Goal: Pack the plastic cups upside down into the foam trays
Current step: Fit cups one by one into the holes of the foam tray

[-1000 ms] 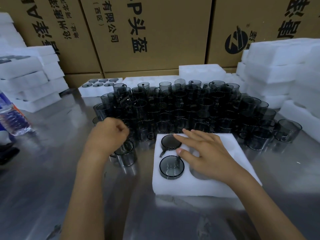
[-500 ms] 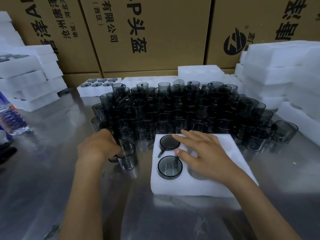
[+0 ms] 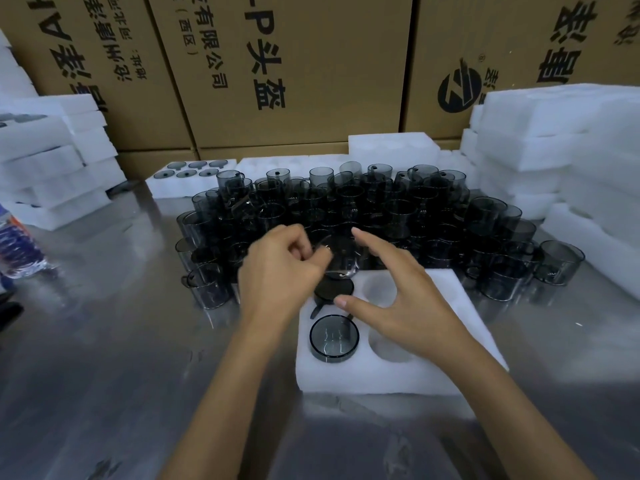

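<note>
the left hand (image 3: 277,268) has its fingers curled around a smoky plastic cup (image 3: 341,258), held tilted just above the foam tray (image 3: 446,348). the right hand (image 3: 398,299) is spread, fingers straight, forefinger touching the cup's far side. below the fingers, two cups sit upside down in the tray's left pockets.
</note>
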